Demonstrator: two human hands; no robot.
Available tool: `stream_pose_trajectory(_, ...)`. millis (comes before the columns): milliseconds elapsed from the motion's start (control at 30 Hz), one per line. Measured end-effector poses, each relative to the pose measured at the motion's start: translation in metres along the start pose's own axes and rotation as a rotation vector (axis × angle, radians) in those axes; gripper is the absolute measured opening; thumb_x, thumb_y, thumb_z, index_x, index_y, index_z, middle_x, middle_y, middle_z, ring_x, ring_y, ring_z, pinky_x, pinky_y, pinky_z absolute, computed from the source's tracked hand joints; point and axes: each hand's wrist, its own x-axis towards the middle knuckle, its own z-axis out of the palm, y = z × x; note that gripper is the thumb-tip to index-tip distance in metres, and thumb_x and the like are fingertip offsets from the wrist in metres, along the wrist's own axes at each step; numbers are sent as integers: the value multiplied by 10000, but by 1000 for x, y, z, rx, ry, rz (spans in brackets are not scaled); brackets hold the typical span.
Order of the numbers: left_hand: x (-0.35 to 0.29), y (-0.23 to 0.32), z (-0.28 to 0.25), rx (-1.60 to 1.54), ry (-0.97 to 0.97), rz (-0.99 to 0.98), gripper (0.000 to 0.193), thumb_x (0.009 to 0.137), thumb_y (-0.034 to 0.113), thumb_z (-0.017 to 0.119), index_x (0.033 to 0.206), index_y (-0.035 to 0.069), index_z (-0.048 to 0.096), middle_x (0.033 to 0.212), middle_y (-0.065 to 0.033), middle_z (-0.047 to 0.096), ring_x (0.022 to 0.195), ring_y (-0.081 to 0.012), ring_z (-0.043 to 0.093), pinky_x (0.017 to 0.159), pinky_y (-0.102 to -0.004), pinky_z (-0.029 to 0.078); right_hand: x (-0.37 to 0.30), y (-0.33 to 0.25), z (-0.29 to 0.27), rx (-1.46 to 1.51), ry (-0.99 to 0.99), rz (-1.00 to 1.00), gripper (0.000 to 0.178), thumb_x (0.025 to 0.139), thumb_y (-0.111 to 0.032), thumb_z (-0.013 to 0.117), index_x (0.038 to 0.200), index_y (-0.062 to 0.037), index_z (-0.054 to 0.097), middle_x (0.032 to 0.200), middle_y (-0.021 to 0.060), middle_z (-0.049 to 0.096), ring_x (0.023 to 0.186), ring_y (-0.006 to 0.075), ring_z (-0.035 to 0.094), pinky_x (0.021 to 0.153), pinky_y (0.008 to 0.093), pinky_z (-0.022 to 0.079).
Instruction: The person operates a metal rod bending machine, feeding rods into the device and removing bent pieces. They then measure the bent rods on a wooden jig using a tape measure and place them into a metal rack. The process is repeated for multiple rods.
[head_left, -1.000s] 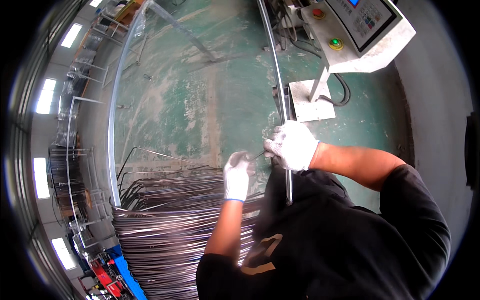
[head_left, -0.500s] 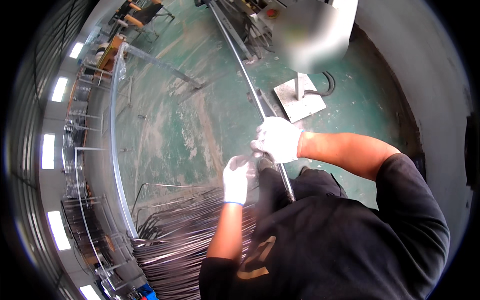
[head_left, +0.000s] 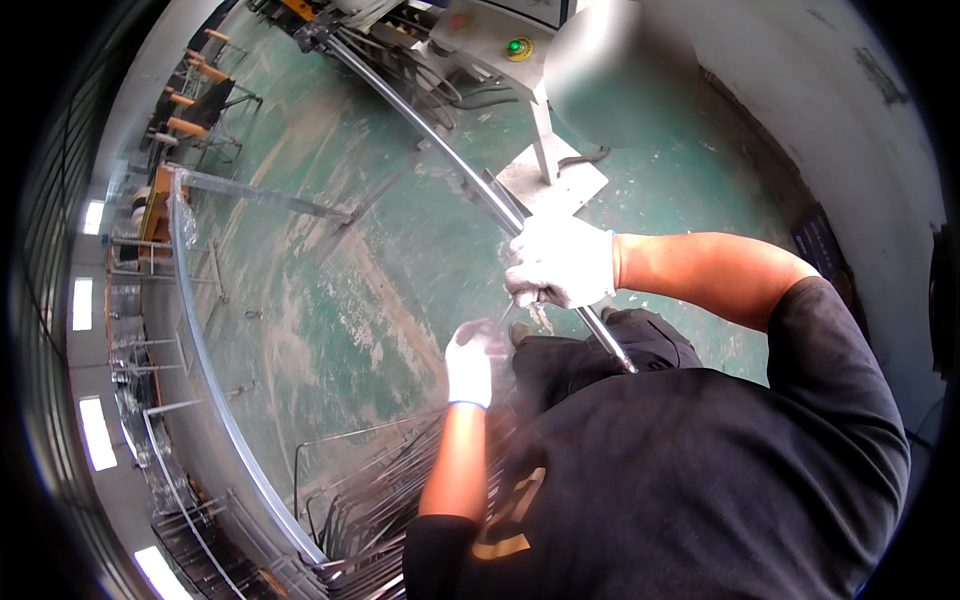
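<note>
A long shiny metal bar (head_left: 428,136) runs from the far machine (head_left: 312,32) down to my body. Over its near part is my right hand (head_left: 562,262), in a white glove, its fingers curled closed and hiding what they hold. Lower and to the left, my left hand (head_left: 472,358), also gloved in white, has its fingertips drawn together toward the right hand. They are blurred, and a faint thin line shows in the gap between the hands. What it belongs to, I cannot tell.
Several thin metal rods (head_left: 385,490) lie bundled at lower left, near a long metal frame (head_left: 215,385). A stand with a green button (head_left: 518,48) and a white base plate (head_left: 552,180) is ahead. A pale wall (head_left: 800,110) rises on the right, above the green floor (head_left: 330,290).
The view has turned, bringing the green button and more of the far machine into sight. The bar now slants more, and the rod bundle sits lower. Both hands keep nearly the same pose.
</note>
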Motion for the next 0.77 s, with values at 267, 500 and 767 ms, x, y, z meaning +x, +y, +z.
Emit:
stream_pose_trajectory(267, 34, 13, -38, -4, -7, -95, 164, 1075, 132, 669, 1207, 40, 700, 966, -123, 745, 706, -196, 710, 603, -338, 613, 4, -12, -5, 12, -27, 86, 188, 974, -280, 775, 908, -130, 682, 838, 86, 627, 834, 336, 664, 752, 482, 531)
stream_pose_trajectory(500, 70, 10, -95, -38, 51, -154, 147, 1082, 122, 653, 1200, 49, 701, 959, -117, 747, 703, -200, 711, 594, -343, 609, 13, -24, -2, 20, -3, 138, 145, 965, -249, 773, 929, -127, 702, 805, 72, 590, 770, 329, 599, 717, 457, 452)
stream_pose_trajectory(767, 104, -41, -180, -158, 153, -218, 224, 1055, 71, 697, 1273, 22, 703, 1006, -185, 785, 674, -259, 735, 558, -398, 644, 15, -34, -5, -61, -179, 266, 276, 1045, -378, 726, 920, -133, 711, 764, 55, 599, 731, 310, 631, 685, 454, 447)
